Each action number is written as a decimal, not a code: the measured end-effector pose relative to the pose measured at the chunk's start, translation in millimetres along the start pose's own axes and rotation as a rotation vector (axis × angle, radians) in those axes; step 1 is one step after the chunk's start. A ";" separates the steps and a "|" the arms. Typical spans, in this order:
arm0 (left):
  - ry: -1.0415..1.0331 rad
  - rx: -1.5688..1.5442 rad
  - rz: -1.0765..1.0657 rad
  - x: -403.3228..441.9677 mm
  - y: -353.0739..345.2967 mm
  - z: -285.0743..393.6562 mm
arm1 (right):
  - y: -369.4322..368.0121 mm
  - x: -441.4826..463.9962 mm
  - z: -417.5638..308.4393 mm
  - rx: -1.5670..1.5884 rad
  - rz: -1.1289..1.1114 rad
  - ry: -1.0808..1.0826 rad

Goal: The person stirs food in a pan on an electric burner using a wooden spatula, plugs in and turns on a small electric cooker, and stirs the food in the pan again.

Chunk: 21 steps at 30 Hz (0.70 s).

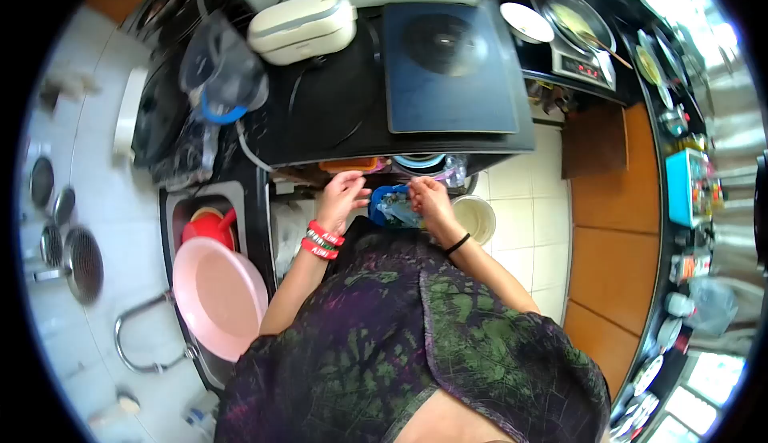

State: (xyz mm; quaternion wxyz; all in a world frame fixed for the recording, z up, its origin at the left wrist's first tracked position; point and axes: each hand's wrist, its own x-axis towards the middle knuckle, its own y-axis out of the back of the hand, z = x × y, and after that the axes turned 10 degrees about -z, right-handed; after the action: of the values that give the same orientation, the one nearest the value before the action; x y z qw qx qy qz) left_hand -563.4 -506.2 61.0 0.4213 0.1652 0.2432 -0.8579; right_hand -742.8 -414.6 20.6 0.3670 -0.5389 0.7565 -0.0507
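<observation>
My left hand (342, 201), with red and dark wristbands, hovers in front of the black counter's edge. Its fingers are apart and nothing shows in them. My right hand (432, 207), a black band at its wrist, is closed with fingertips pinched together; whatever may be between them is too small to make out. Between and below the hands sits a blue container (382, 217) holding leafy greens and clear plastic. Just right of it stands a cream bucket (474, 219), partly covered by my right hand. Under the counter, an orange item (348, 165) and stacked bowls (419, 161) show.
On the counter are a cream lunch box (302, 29) and a blue-black cooktop (450, 67). To the left, a pink basin (220, 297) rests over the sink (242, 193) beside a faucet (128, 343). At right, a pan (578, 21) sits on a lit induction cooker (582, 67).
</observation>
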 end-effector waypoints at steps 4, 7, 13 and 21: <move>0.001 0.068 -0.045 -4.6 7.1 2.7 | -8.3 -3.8 1.8 -0.041 -0.016 0.046; -0.067 0.122 -0.047 -7.1 14.5 2.9 | -22.6 2.1 6.6 -0.134 0.007 0.049; -0.114 0.269 0.072 1.0 41.0 -10.6 | -43.2 0.3 19.1 -0.191 -0.004 0.004; -0.170 0.232 0.046 10.9 44.1 -24.7 | -48.6 -5.0 38.4 -0.255 0.026 0.014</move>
State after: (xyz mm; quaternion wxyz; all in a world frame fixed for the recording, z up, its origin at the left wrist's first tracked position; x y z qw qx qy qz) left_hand -532.5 -522.7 22.9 0.4382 0.1452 0.1019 -0.8812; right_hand -680.8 -418.2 18.2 0.2909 -0.5709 0.7664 0.0468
